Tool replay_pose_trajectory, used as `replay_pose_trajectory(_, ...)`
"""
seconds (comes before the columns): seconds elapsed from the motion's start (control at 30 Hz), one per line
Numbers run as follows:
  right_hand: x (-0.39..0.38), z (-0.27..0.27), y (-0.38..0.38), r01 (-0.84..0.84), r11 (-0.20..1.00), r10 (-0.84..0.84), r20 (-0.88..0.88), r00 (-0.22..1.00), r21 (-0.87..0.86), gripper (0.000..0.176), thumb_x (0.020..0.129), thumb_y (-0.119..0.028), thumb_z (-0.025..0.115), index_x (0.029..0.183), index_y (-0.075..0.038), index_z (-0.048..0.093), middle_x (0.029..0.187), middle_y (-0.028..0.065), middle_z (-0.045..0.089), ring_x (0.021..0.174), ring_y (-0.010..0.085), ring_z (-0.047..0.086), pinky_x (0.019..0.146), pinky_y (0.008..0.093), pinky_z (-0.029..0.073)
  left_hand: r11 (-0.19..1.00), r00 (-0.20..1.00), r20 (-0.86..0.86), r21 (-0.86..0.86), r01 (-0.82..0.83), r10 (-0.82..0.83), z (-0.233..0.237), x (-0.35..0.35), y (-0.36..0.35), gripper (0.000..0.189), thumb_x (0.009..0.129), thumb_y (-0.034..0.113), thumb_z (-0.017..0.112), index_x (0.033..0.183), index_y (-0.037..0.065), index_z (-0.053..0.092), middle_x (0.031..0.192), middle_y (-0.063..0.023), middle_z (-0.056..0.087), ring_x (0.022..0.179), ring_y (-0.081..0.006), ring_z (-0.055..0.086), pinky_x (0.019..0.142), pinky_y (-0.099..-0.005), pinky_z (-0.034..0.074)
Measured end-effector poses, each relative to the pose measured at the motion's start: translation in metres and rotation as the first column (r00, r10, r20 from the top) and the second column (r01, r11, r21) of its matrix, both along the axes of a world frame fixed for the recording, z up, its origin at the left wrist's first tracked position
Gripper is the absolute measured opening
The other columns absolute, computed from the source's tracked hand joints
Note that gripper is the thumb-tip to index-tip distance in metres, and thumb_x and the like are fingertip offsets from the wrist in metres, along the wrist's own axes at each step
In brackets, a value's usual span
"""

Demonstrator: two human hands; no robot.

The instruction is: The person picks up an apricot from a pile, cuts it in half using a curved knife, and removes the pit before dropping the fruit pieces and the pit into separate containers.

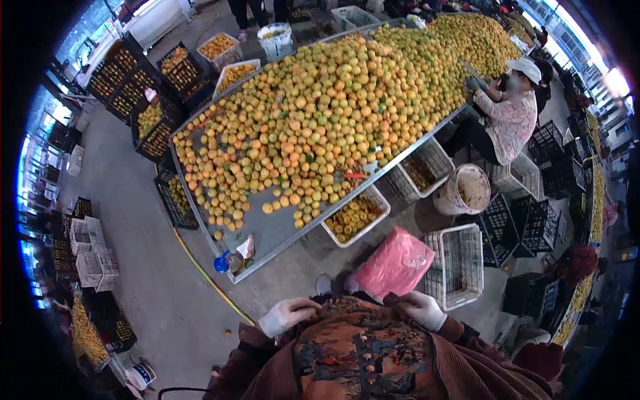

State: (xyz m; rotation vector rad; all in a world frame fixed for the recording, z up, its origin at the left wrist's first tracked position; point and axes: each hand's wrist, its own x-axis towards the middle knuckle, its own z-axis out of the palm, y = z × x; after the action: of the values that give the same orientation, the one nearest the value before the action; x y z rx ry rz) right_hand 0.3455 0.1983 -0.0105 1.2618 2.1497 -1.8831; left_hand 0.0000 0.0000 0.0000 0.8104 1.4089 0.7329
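My left hand point(287, 317), in a white glove, is at the left edge of my patterned shirt point(363, 347), its fingers bent and closed on the cloth. On the other side, my right hand point(424, 311), also white-gloved, is closed on a dark red fold of cloth point(398, 300) by the shirt; its fingertips are partly hidden. Just beyond my right hand is a pink plastic-covered block point(395, 262). A large heap of orange-yellow round fruit point(320, 113) covers the metal-edged table point(267, 230) ahead. A red-handled tool point(353, 176) lies at the heap's near edge.
A blue-capped bottle point(230, 262) stands at the table's near corner. A tray of cut fruit point(357, 217), an off-white crate point(455, 267) and a bucket point(463, 190) are along the right side. A seated person point(507, 113) works there. Black crates point(130, 77) are stacked left; a yellow hose point(207, 277) crosses the floor.
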Motion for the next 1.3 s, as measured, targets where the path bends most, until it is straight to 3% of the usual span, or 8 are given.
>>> replay_pose_trajectory(0.13, 0.13, -0.111, -0.018, 0.773, 0.582, -0.717, 0.288, 0.634, -0.253, 0.018, 0.09, -0.016, 0.057, 0.095, -0.001, 0.063, 0.082, 0.0106, 0.065, 0.063, 0.0179, 0.06, 0.055, 0.0301, 0.047, 0.611, 0.633, -0.135, -0.171, -0.773, 0.762, -0.063, -0.013, -0.088, 0.026, 0.089, 0.017, 0.058, 0.11, 0.003, 0.062, 0.09, -0.0067, 0.065, 0.076, -0.0141, 0.062, 0.068, -0.025, 0.05)
replay_pose_trajectory(0.23, 0.175, -0.175, 0.001, 0.493, 0.855, -0.487, 0.076, 0.87, -0.162, 0.024, 0.092, -0.024, 0.054, 0.096, -0.003, 0.064, 0.082, 0.0099, 0.066, 0.068, 0.0217, 0.062, 0.06, 0.0338, 0.049, 0.907, 0.843, -0.478, -0.195, -0.374, 0.245, -0.163, 0.011, -0.213, 0.034, 0.093, 0.026, 0.057, 0.119, 0.005, 0.058, 0.085, -0.008, 0.066, 0.069, -0.0177, 0.06, 0.066, -0.0297, 0.05)
replay_pose_trajectory(0.6, 0.033, -0.286, 0.121, 0.424, 0.904, -0.427, -0.139, 0.893, -0.052, 0.03, 0.091, -0.03, 0.054, 0.098, -0.003, 0.065, 0.085, 0.0098, 0.067, 0.076, 0.0247, 0.063, 0.068, 0.0367, 0.049, 0.86, 0.699, -0.535, 0.109, -0.499, 0.473, -0.248, -0.127, -0.079, 0.03, 0.09, 0.031, 0.058, 0.109, 0.008, 0.061, 0.087, -0.0105, 0.066, 0.072, -0.0209, 0.063, 0.065, -0.0321, 0.052)
replay_pose_trajectory(0.87, 0.159, -0.269, -0.115, 0.589, 0.802, -0.559, 0.222, 0.799, -0.1, 0.034, 0.09, -0.035, 0.054, 0.099, -0.004, 0.066, 0.087, 0.0097, 0.068, 0.082, 0.0269, 0.063, 0.073, 0.0388, 0.049, 0.903, 0.856, -0.415, -0.156, -0.401, 0.309, -0.247, -0.102, -0.129, 0.028, 0.088, 0.034, 0.059, 0.101, 0.01, 0.064, 0.089, -0.0124, 0.066, 0.074, -0.0234, 0.066, 0.064, -0.034, 0.054)
replay_pose_trajectory(0.93, 0.17, -0.308, -0.111, 0.56, 0.825, -0.529, 0.238, 0.814, -0.08, 0.036, 0.09, -0.036, 0.054, 0.099, -0.004, 0.066, 0.088, 0.0097, 0.068, 0.083, 0.0274, 0.063, 0.074, 0.0394, 0.049, 0.43, 0.621, -0.297, -0.508, -0.746, 0.726, -0.223, -0.104, -0.065, 0.029, 0.088, 0.033, 0.061, 0.105, 0.009, 0.062, 0.088, -0.0126, 0.066, 0.072, -0.022, 0.065, 0.055, -0.032, 0.052)
replay_pose_trajectory(1.0, 0.081, -0.205, 0.009, 0.534, 0.835, -0.451, 0.392, 0.802, -0.133, 0.03, 0.087, -0.026, 0.059, 0.101, 0.0, 0.065, 0.082, 0.0105, 0.067, 0.071, 0.0204, 0.064, 0.067, 0.0335, 0.051, 0.73, 0.764, -0.151, -0.225, -0.645, 0.628, -0.231, -0.135, -0.019, 0.037, 0.085, 0.032, 0.064, 0.114, 0.008, 0.058, 0.087, -0.0111, 0.063, 0.073, -0.0216, 0.063, 0.063, -0.0354, 0.052)
replay_pose_trajectory(1.03, 0.065, -0.204, 0.046, 0.589, 0.789, -0.452, 0.485, 0.748, -0.173, 0.026, 0.089, -0.025, 0.056, 0.099, -0.003, 0.065, 0.082, 0.007, 0.066, 0.068, 0.0158, 0.061, 0.058, 0.0297, 0.048, 0.429, 0.534, -0.113, -0.471, -0.771, 0.838, -0.211, -0.141, 0.035, 0.04, 0.088, 0.031, 0.062, 0.12, 0.009, 0.055, 0.089, -0.0107, 0.063, 0.075, -0.0216, 0.063, 0.068, -0.0358, 0.051)
replay_pose_trajectory(1.3, -0.034, -0.204, 0.284, 0.663, 0.72, -0.657, 0.104, 0.747, -0.205, 0.021, 0.09, -0.018, 0.056, 0.102, -0.001, 0.06, 0.084, 0.007, 0.063, 0.071, 0.0171, 0.059, 0.062, 0.0287, 0.048, 0.774, 0.789, 0.005, -0.193, -0.603, 0.615, -0.212, -0.122, 0.139, 0.041, 0.088, 0.035, 0.063, 0.114, 0.003, 0.061, 0.092, -0.0071, 0.064, 0.082, -0.018, 0.061, 0.075, -0.0308, 0.049)
